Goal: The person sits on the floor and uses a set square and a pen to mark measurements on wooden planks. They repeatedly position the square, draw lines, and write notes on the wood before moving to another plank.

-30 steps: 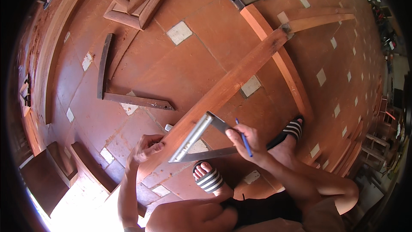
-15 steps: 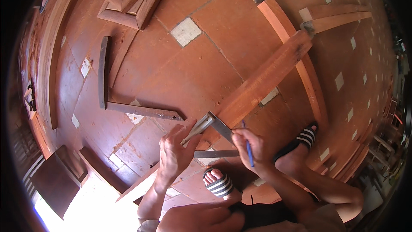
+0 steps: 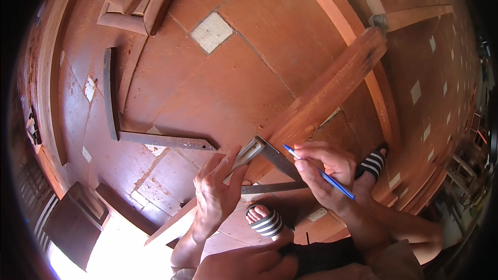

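Note:
A reddish wooden plank runs slantwise from the far right down toward me. Across its near end lies a try square, its dark blade over the wood. My left hand is closed around the square's pale metal stock, beside the plank's left edge. To the right of the blade, my right hand pinches a blue pen. The pen slants, its point up and to the left, close to the plank's right edge. A dark bar passes beneath the plank's near end.
A curved orange beam crosses under the plank's far part. Grey strips form an angle at left, below panelled wooden pieces. My sandalled feet flank the work. A long beam lines the left side.
My right hand has moved rightward off the square's blade. The pen has tipped from nearly upright to slanting. My left hand keeps its hold on the square, and the view has shifted slightly.

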### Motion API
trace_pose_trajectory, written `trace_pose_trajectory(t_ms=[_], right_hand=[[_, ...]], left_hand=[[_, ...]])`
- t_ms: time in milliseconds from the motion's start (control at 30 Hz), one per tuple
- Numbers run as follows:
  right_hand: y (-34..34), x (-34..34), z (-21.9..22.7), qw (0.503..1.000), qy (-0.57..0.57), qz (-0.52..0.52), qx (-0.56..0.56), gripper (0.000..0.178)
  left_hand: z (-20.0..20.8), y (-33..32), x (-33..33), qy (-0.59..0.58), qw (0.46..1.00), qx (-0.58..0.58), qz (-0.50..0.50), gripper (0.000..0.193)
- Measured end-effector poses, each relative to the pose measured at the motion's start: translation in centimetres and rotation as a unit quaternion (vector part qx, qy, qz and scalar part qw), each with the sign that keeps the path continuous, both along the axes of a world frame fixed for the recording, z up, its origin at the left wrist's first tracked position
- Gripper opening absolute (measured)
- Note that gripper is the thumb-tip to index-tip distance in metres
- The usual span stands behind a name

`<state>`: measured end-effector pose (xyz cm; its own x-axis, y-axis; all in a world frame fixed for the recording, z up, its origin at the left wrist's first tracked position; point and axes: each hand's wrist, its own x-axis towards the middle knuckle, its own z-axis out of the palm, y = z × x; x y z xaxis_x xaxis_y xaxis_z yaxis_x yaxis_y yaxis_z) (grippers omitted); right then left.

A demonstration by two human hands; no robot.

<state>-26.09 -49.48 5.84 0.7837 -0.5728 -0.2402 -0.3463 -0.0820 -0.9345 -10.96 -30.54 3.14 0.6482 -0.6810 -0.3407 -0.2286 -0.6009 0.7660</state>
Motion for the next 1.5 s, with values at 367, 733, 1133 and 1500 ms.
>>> trace_pose_trajectory(t_ms=[367, 733, 1133, 1500], right_hand=[[0.2, 1.7, -1.4, 1.0, -0.002, 0.012, -0.004, 0.015], [-0.1, 1.7, -1.2, 0.999, 0.013, 0.036, -0.023, 0.015], [-1.7, -0.2, -0.5, 0.993, 0.037, 0.094, -0.06, 0.009], [-2.6, -0.1, -0.7, 0.999, 0.022, 0.015, 0.024, 0.01]], left_hand=[[0.0, 0.1, 0.2, 0.014, 1.0, 0.012, -0.006, 0.043], [0.0, -0.1, 0.2, 0.023, 1.0, 0.01, 0.004, 0.044], [0.2, -0.1, 0.0, 0.023, 1.0, 0.011, 0.01, 0.042], [0.0, -2.2, 0.1, 0.017, 1.0, 0.007, -0.007, 0.04]])
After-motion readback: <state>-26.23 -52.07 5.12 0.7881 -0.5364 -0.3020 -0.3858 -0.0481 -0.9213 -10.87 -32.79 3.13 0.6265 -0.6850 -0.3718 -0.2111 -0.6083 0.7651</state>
